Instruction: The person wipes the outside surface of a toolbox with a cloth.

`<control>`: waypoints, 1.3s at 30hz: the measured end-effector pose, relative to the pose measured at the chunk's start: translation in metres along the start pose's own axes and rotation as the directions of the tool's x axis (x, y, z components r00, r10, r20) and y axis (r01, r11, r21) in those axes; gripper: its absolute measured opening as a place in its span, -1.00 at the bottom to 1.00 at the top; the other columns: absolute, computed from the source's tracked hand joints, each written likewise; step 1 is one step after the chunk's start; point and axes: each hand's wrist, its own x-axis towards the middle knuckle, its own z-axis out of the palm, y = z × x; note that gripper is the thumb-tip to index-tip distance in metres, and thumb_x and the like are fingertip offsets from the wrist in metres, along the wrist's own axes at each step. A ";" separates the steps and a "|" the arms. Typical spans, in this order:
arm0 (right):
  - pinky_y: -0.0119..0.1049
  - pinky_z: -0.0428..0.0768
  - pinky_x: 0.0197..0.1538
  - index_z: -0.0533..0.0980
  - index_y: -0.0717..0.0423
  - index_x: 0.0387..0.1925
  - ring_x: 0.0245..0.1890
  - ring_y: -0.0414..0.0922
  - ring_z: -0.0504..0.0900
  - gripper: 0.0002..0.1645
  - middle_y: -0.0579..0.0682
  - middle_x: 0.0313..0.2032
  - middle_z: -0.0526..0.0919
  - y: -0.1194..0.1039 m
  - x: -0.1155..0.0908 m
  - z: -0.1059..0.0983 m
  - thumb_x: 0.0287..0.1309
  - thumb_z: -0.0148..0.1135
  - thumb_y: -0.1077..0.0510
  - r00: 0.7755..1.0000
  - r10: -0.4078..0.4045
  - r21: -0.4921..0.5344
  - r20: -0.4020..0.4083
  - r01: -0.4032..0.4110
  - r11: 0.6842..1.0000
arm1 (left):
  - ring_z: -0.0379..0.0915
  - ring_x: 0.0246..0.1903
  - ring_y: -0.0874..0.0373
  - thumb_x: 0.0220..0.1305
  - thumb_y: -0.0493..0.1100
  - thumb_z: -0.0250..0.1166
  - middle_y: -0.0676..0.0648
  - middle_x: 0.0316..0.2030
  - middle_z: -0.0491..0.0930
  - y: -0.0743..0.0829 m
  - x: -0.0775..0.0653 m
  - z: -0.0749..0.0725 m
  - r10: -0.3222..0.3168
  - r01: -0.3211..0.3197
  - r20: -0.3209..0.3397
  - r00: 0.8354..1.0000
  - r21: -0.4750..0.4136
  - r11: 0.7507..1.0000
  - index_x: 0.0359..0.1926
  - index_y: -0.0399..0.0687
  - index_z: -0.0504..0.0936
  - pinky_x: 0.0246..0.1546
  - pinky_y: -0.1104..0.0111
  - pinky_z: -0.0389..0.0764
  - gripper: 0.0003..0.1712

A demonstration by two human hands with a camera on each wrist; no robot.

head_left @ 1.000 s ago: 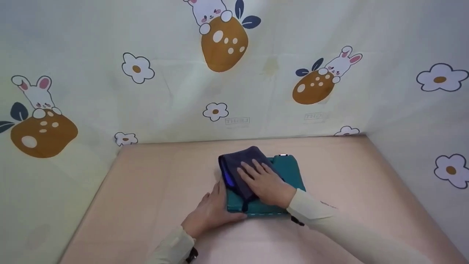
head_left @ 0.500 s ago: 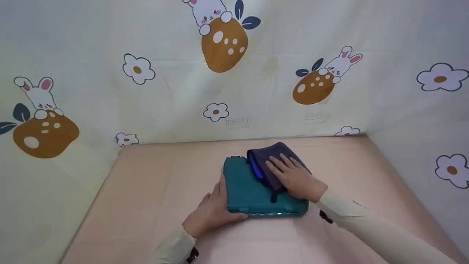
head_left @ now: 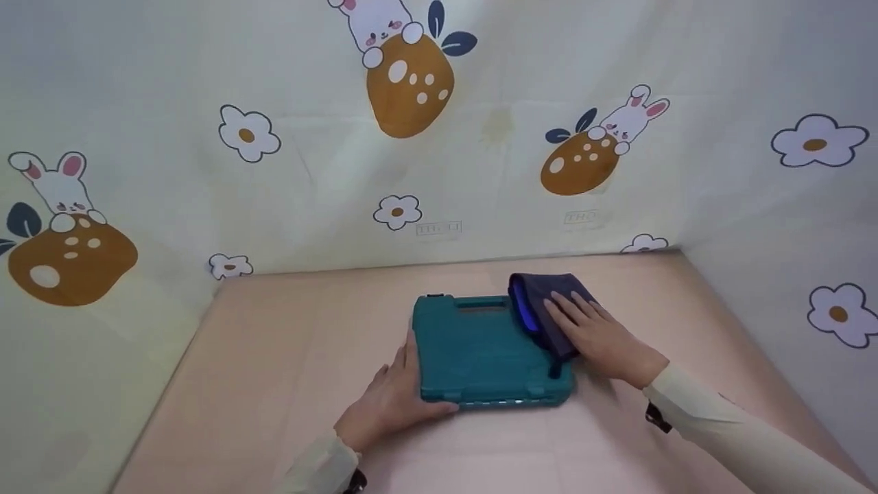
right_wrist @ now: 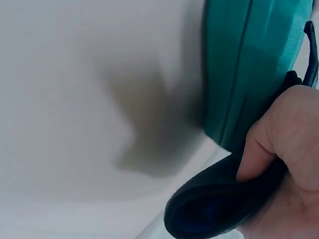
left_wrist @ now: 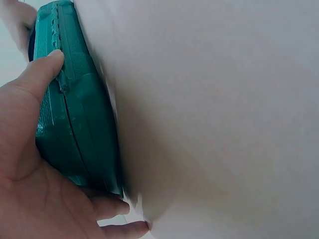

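A teal plastic carrying case (head_left: 473, 350) lies flat, its handle slot at the far edge and its hinge along the near edge. My left hand (head_left: 387, 398) braces its near left corner. In the left wrist view the thumb (left_wrist: 50, 64) lies straight against the hinge side, with the other fingers along the adjoining side. On the case's right part, overhanging its right edge, is a folded dark navy cloth (head_left: 538, 295) with a bright blue inside and a small loop. My right hand (head_left: 603, 339) lies over this cloth; in the right wrist view its thumb (right_wrist: 254, 159) pinches the fold from below.
The case stands on a pale pinkish tabletop (head_left: 288, 357). Behind it and at both sides rises a fabric screen (head_left: 480, 178) printed with rabbits, fruit and flowers.
My right hand has moved right across the case top with the navy cloth, from its left part to past its right edge, uncovering the handle slot. My left hand stays at the corner.
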 end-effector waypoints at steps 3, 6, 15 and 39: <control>0.30 0.26 0.29 0.13 0.41 0.49 0.40 0.43 0.17 -0.04 0.42 0.45 0.16 0.002 -0.006 0.004 0.15 0.40 0.43 1.000 0.007 0.007 0.000 -0.007 1.000 | 0.14 0.39 -0.23 -0.10 0.59 0.41 -0.37 0.51 -0.04 -0.001 -0.002 0.000 0.000 0.000 -0.003 1.000 -0.003 1.000 0.59 -0.14 -0.47 0.35 -0.25 0.06 0.67; 0.30 0.25 0.30 0.12 0.42 0.49 0.40 0.43 0.16 -0.02 0.42 0.45 0.16 0.005 -0.015 0.007 0.12 0.41 0.42 1.000 0.021 0.017 0.009 -0.021 1.000 | 0.14 0.39 -0.25 -0.09 0.59 0.41 -0.37 0.50 -0.04 -0.001 -0.002 0.000 0.006 -0.006 -0.004 1.000 -0.003 1.000 0.59 -0.14 -0.47 0.34 -0.26 0.07 0.67; 0.38 0.34 0.19 0.20 0.45 0.44 0.33 0.50 0.21 -0.08 0.44 0.43 0.18 0.012 -0.062 0.014 0.11 0.41 0.35 0.983 0.102 -0.044 0.155 -0.096 0.994 | 0.11 0.41 -0.24 -0.10 0.61 0.39 -0.37 0.51 -0.04 -0.001 -0.005 0.001 0.007 -0.007 -0.011 1.000 0.008 1.000 0.59 -0.18 -0.43 0.34 -0.26 0.05 0.67; 0.50 -0.03 0.28 -0.13 0.35 0.56 0.44 0.52 -0.21 0.13 0.42 0.53 -0.19 0.001 -0.076 0.018 0.00 0.20 0.46 0.931 0.224 0.201 0.288 -0.287 0.937 | -0.30 0.53 -0.22 0.17 0.54 0.25 -0.23 0.59 -0.19 -0.017 -0.029 -0.023 0.010 -0.027 0.118 0.993 0.148 0.989 0.62 -0.17 -0.21 0.38 -0.22 -0.07 0.38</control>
